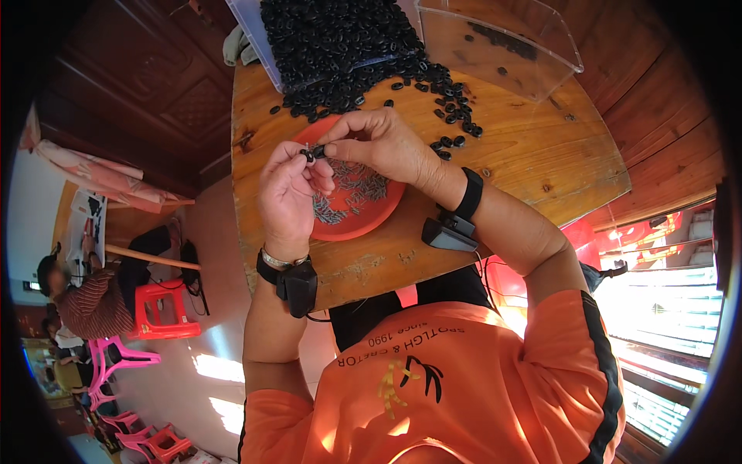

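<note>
Above a round red plate (375,220) my two hands meet, fingertips almost touching. My left hand (287,189) pinches a small black oval plastic part (308,155) between thumb and fingers. Thumb and forefinger of my right hand (379,147) are closed on another small black piece (320,151) right beside it; whether the two pieces are joined I cannot tell. A thin metal bit seems to stick up between them. Many small silvery metal pins (359,185) lie in the plate under my hands.
A clear bin (263,46) heaped with black oval parts (332,39) lies at the table's far side, spilling parts onto the wood. Right of it stands a clear plastic box (541,77) with a few parts. People sit at the left, near a red stool (166,309).
</note>
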A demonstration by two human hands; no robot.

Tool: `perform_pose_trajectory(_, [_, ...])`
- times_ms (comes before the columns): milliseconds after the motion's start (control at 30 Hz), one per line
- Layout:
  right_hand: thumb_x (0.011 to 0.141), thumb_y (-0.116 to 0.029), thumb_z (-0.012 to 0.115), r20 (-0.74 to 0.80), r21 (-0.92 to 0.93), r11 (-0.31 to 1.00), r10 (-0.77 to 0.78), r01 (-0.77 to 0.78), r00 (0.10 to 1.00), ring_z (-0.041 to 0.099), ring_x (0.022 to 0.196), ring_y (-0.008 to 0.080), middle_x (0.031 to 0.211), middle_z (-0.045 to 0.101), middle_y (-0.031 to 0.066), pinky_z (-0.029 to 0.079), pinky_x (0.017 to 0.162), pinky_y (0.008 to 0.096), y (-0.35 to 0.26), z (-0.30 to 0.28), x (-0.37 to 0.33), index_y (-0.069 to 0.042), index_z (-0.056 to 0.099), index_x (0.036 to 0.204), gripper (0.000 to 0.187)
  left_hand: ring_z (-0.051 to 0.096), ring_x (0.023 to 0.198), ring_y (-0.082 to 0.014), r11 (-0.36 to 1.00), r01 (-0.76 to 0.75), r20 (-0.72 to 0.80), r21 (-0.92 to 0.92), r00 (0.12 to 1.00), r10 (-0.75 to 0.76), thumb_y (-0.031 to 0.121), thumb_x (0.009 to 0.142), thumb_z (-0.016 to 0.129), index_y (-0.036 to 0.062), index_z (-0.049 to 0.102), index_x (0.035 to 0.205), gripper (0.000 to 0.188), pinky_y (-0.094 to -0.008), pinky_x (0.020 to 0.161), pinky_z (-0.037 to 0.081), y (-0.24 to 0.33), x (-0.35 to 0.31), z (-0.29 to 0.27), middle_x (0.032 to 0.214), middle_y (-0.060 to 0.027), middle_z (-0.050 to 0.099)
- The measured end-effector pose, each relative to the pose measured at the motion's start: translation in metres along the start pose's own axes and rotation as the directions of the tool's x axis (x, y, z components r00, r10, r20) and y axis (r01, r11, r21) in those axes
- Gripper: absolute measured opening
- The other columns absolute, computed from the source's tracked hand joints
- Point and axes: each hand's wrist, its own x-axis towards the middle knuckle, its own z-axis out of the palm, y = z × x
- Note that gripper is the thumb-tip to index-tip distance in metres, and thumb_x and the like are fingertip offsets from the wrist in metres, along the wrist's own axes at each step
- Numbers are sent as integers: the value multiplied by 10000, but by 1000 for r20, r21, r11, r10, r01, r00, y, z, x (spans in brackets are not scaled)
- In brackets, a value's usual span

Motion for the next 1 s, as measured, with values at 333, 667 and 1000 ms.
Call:
perform_pose_trajectory(333, [806, -70, 664, 63, 144, 943, 295, -301, 954, 615, 678, 73, 766, 660, 28, 490, 575, 183, 0, -13, 4, -27, 663, 919, 121, 559, 580, -160, 999, 32, -7, 33, 999, -32, 145, 869, 455, 38, 495, 863, 114, -266, 541, 444, 2, 1, 0, 711, -110, 611])
perform_pose_trajectory(667, [810, -61, 653, 54, 226, 937, 262, -267, 964, 614, 675, 78, 795, 655, 30, 495, 572, 185, 1, -14, 5, -26, 648, 957, 151, 542, 579, -121, 985, 51, -64, 168, 997, -40, 146, 869, 457, 47, 508, 848, 114, -231, 543, 422, 5, -4, 8, 700, -69, 598])
perform_pose_trajectory(1000, [828, -61, 640, 28, 43, 987, 152, -153, 988, 585, 699, 52, 784, 644, 5, 476, 604, 191, -1, -16, 6, -47, 667, 963, 139, 459, 551, -49, 867, 80, -145, 493, 989, -9, 120, 861, 482, 58, 521, 784, 106, -185, 510, 363, -1, -6, 17, 653, 1, 534])
